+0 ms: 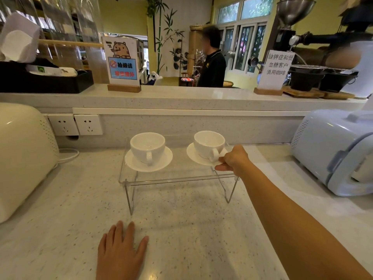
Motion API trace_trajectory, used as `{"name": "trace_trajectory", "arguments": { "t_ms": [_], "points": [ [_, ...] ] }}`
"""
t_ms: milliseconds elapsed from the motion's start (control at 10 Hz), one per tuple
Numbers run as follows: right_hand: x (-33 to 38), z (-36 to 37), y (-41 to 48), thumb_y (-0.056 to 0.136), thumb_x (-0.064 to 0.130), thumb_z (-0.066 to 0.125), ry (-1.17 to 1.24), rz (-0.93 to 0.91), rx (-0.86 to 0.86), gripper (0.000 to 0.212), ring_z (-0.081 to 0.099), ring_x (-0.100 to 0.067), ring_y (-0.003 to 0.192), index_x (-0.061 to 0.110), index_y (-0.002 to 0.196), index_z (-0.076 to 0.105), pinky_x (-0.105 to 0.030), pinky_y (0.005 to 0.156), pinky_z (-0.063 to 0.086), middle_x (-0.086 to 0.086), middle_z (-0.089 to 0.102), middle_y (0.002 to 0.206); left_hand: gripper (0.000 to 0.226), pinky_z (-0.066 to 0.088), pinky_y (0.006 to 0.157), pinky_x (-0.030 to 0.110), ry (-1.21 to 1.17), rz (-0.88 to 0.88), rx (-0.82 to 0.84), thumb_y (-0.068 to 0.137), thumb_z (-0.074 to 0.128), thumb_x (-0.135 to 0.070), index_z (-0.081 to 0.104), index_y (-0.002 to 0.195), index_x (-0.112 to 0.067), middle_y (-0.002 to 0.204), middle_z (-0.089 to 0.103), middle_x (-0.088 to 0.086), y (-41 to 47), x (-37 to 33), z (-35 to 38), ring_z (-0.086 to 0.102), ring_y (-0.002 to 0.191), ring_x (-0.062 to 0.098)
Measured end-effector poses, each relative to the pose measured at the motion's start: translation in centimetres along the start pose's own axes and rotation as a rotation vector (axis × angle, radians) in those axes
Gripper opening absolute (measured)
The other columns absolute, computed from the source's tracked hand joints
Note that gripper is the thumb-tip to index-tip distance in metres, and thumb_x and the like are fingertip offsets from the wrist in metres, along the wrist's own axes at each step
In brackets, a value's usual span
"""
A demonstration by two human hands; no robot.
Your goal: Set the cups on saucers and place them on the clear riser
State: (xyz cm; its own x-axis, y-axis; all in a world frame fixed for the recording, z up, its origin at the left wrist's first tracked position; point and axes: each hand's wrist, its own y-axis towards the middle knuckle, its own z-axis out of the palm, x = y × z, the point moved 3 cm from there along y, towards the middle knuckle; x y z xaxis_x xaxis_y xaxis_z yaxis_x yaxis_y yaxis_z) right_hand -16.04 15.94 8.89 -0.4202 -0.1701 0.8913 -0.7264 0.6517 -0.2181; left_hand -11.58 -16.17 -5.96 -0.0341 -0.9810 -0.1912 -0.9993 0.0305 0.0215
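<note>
Two white cups stand on white saucers on top of the clear riser (177, 174). The left cup (147, 146) rests on its saucer (133, 164), handle toward me. The right cup (209, 143) sits on the right saucer (192, 154). My right hand (234, 159) pinches the near rim of that right saucer, close to the cup's handle. Flat on the counter in front of the riser lies my left hand (121, 247), fingers spread and holding nothing.
A cream appliance (22, 156) stands at the left and a pale blue appliance (335, 150) at the right. Wall sockets (75, 124) sit behind. The raised ledge (181, 98) carries sign holders, a black tray and coffee gear. A person stands beyond the counter.
</note>
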Motion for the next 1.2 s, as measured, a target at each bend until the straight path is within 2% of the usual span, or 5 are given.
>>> {"name": "trace_trajectory", "arguments": {
  "t_ms": [200, 800, 1000, 1100, 1200],
  "points": [
    [-0.1, -0.4, 0.1, 0.087, -0.001, 0.056, 0.004, 0.025, -0.050, 0.037, 0.065, -0.029, 0.051, 0.005, 0.122, 0.046, -0.030, 0.034, 0.054, -0.021, 0.054, 0.121, 0.071, 0.009, 0.119, 0.038, -0.047, 0.034, 0.015, 0.082, 0.013, -0.067, 0.017, 0.143, -0.031, 0.157, 0.015, 0.002, -0.3, 0.1, 0.0, 0.011, 0.144, 0.020],
    [0.0, -1.1, -0.5, 0.088, 0.002, 0.055, -0.073, -0.034, -0.115, 0.014, 0.070, -0.036, 0.066, 0.008, 0.087, 0.043, -0.039, 0.066, 0.060, -0.018, 0.056, 0.089, 0.066, 0.008, 0.119, 0.041, -0.110, 0.089, 0.005, 0.087, 0.021, -0.061, 0.018, 0.143, -0.028, 0.157, 0.017, 0.005, -0.5, 0.6, 0.2, 0.013, 0.144, 0.022],
    [-0.2, -1.5, -1.4, 0.085, 0.001, 0.058, -0.040, -0.041, -0.067, 0.015, 0.068, -0.030, 0.063, 0.002, 0.097, 0.049, -0.038, 0.060, 0.060, -0.024, 0.065, 0.097, 0.064, 0.012, 0.118, 0.043, -0.105, 0.101, -0.008, 0.087, 0.025, -0.060, 0.025, 0.141, -0.026, 0.154, 0.025, 0.007, -0.4, 0.7, 0.1, 0.018, 0.142, 0.025],
    [-0.2, -1.9, -2.8, 0.085, 0.006, 0.060, -0.059, -0.080, -0.033, 0.030, 0.066, -0.027, 0.068, -0.004, 0.112, 0.054, -0.038, 0.069, 0.059, -0.023, 0.066, 0.100, 0.064, 0.013, 0.118, 0.044, -0.111, 0.110, -0.019, 0.087, 0.027, -0.060, 0.027, 0.141, -0.025, 0.154, 0.026, 0.009, -0.6, 0.7, 0.3, 0.019, 0.142, 0.026],
    [-0.1, -2.4, -4.8, 0.085, 0.012, 0.060, -0.134, -0.231, -0.055, 0.019, 0.064, -0.023, 0.077, 0.000, 0.099, 0.060, -0.042, 0.082, 0.056, -0.018, 0.066, 0.098, 0.063, 0.014, 0.117, 0.044, -0.087, 0.115, -0.020, 0.087, 0.028, -0.058, 0.030, 0.140, -0.024, 0.153, 0.027, 0.010, -0.2, 0.7, 0.5, 0.020, 0.141, 0.027]
  ]
}}
